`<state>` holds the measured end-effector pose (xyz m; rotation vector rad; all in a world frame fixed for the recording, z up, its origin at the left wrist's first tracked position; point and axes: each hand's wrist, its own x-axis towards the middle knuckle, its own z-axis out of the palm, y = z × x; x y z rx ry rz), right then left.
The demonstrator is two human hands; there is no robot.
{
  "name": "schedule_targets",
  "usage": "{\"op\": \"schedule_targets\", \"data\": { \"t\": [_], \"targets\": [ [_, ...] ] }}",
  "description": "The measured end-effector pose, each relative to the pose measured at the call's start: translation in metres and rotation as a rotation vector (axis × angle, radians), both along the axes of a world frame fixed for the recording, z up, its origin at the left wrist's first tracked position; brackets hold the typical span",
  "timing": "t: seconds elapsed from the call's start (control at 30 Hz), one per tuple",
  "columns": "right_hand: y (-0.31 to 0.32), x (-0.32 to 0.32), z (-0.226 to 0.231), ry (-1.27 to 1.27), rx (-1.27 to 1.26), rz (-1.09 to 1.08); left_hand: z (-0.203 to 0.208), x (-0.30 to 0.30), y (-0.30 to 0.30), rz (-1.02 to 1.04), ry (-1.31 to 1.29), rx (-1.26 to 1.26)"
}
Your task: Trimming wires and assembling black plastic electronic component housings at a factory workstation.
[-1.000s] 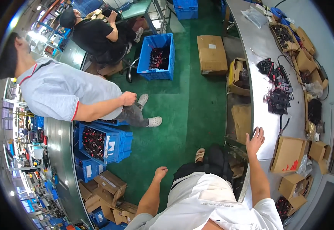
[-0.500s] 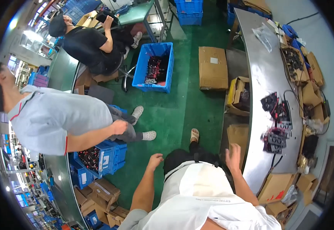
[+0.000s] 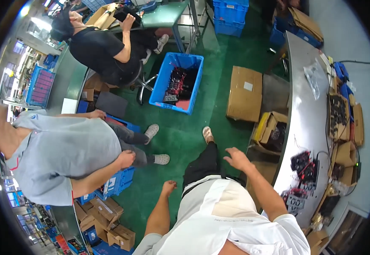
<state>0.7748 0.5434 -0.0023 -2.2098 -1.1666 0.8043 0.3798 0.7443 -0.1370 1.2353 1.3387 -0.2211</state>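
My left hand (image 3: pixel 169 187) hangs beside my left hip with its fingers loosely curled, and nothing shows in it. In front of my right hip, my right hand (image 3: pixel 237 158) is raised with its fingers apart, holding nothing. It is nearest to the metal workbench (image 3: pixel 300 114) on the right but does not touch it. On that bench lie red and black electronic assemblies with wires (image 3: pixel 304 166) and grey dual-fan units (image 3: pixel 295 202). My foot (image 3: pixel 208 135) in a light sandal is stretched ahead on the green floor.
A blue crate (image 3: pixel 172 107) holding red-black parts stands ahead, beside a seated person in black (image 3: pixel 100 53). Another person in a grey shirt (image 3: pixel 66 151) stands at left. A cardboard box (image 3: pixel 244 93) sits by the bench; more cartons (image 3: pixel 107 210) are stacked lower left.
My right hand has moved forward and left, away from the bench edge. The bench and blue crate appear lower in view. My leg is stretched further ahead, and the person in grey has shifted an arm.
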Motion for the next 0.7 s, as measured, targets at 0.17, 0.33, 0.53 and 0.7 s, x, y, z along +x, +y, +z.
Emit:
{"op": "schedule_targets", "data": {
  "t": [0.17, 0.33, 0.53, 0.7],
  "targets": [
    [0.034, 0.032, 0.003, 0.244, -0.106, 0.186, -0.042, 0.038, 0.018, 0.047, 0.112, -0.128],
    [0.020, 0.110, 0.018, 0.050, -0.157, 0.120, -0.037, 0.159, 0.088, -0.377, -0.159, 0.434],
    [0.042, 0.172, 0.097, 0.929, -0.090, -0.101, 0.050, 0.308, 0.140, -0.128, -0.255, 0.352],
    [0.092, 0.195, 0.132, 0.825, -0.035, 0.184, 0.036, 0.287, 0.117, 0.156, -0.192, 0.304]
  ]
}}
